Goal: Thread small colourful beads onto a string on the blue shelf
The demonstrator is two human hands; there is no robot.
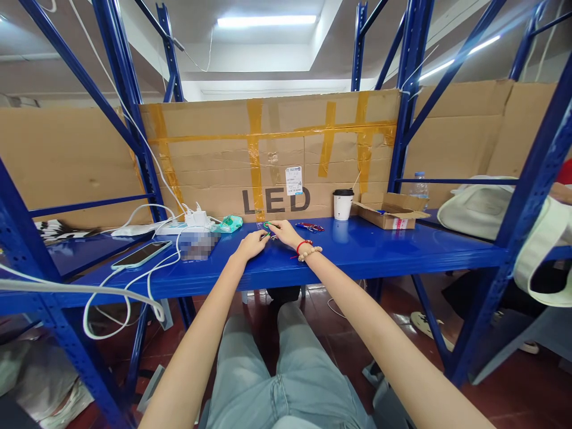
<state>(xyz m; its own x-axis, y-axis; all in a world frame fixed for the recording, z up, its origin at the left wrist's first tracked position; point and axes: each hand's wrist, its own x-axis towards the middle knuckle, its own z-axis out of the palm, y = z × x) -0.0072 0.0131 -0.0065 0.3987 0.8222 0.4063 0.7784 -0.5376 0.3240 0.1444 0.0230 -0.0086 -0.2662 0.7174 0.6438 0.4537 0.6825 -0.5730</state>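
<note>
My left hand (pixel 254 244) rests low over the blue shelf top, its fingers curled together around something too small to name. Close beside it, my right hand (pixel 286 233) is closed too, with a small green thing (pixel 267 224) at its fingertips. What exactly the fingers grip is hidden at this distance. Some tiny shiny bits (pixel 273 237) lie between the two hands. Just right of my right hand is a small red and blue bundle (pixel 310 227), its kind unclear. A red cord and a beaded bracelet (pixel 309 252) circle my right wrist.
A phone (pixel 142 255) with white cables lies left, near a white charger (pixel 196 218) and a teal plastic packet (pixel 229 224). A lidded paper cup (pixel 343 205) and open cardboard box (pixel 391 210) stand right. Cardboard (pixel 205 161) closes the back; blue posts (pixel 404 107) flank the shelf.
</note>
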